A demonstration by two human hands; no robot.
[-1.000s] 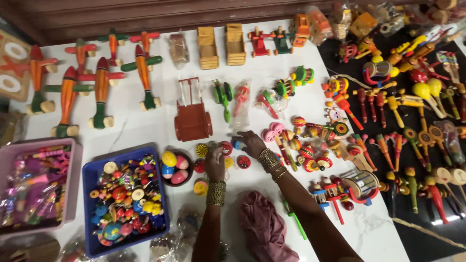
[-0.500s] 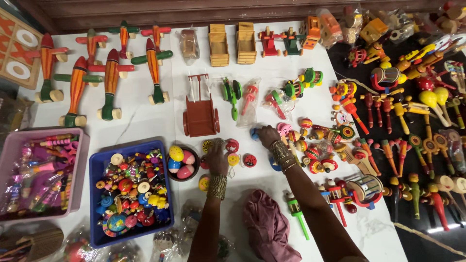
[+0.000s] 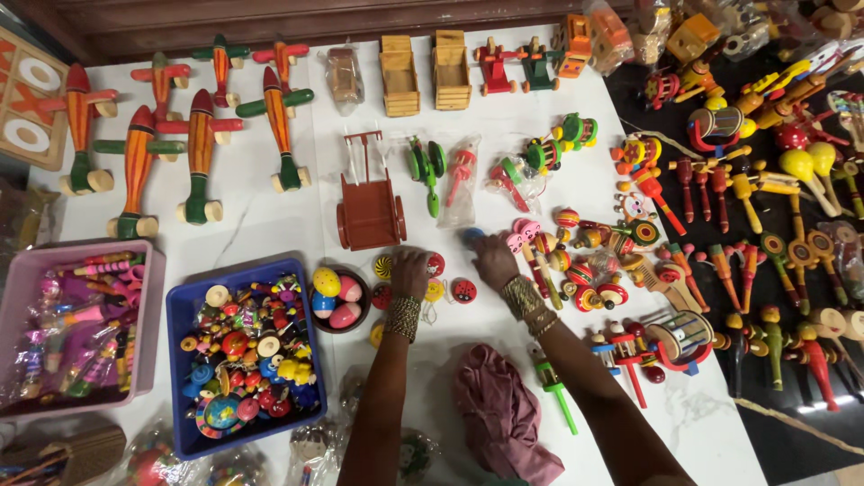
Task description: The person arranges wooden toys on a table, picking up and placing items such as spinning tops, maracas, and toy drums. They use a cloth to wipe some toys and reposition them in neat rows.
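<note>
My left hand [image 3: 409, 273] lies palm down on the white table among small round painted yo-yos [image 3: 463, 291], fingers spread, next to a brown toy cart [image 3: 370, 205]. My right hand [image 3: 493, 259] rests on the table just right of it, fingertips at a small blue round toy [image 3: 471, 236]. Whether it grips the toy is unclear. Both wrists wear beaded bangles. Painted spinning tops [image 3: 576, 270] lie right of my right hand.
A dark bowl of coloured eggs [image 3: 337, 298], a blue bin of small toys [image 3: 243, 346] and a pink bin [image 3: 76, 324] sit at left. Wooden planes [image 3: 200, 135] and trucks [image 3: 423, 72] line the far side. A maroon cloth [image 3: 504, 409] lies near me.
Both hands have stayed over the round toys; the right hand has shifted slightly toward the blue one. The camera has drifted, moving the scene in view.
</note>
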